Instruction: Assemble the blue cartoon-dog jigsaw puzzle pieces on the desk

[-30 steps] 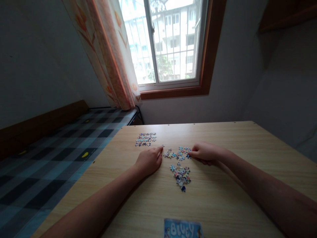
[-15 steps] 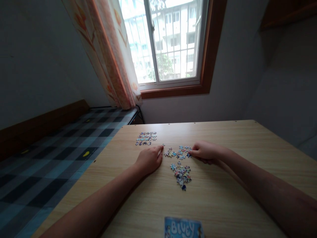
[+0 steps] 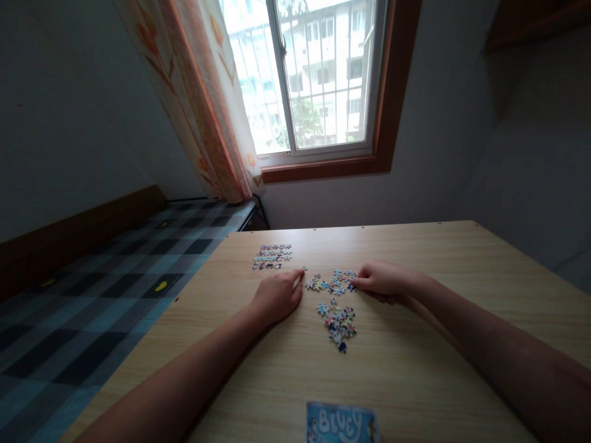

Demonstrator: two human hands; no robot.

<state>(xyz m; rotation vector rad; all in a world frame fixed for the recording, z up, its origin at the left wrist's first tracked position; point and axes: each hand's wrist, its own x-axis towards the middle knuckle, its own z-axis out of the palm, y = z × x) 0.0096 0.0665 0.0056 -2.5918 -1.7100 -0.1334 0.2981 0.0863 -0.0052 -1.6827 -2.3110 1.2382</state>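
Note:
My left hand (image 3: 279, 296) rests on the table with its index finger stretched out. The fingertip touches a single small jigsaw piece (image 3: 304, 269), and the thumb lies a little apart from the finger. On the other side, my right hand (image 3: 383, 280) is closed in a pinch at the right end of a spread of loose jigsaw pieces (image 3: 339, 277). A dark blue jigsaw piece (image 3: 353, 288) shows at those fingertips. Nearer to me lies a heap of mixed pieces (image 3: 339, 321). Beyond my left hand, several pieces are laid out in rows (image 3: 272, 256).
A blue box with "BLUEY" on it (image 3: 342, 423) lies at the near edge of view on the wooden table (image 3: 438, 258). A bed with a checked cover (image 3: 115, 289) stands to the left. Behind are a curtain (image 3: 203, 104) and a barred window (image 3: 323, 80).
Both hands hold nearly the same positions, and the pieces stay where they were. Only the view has shifted very slightly.

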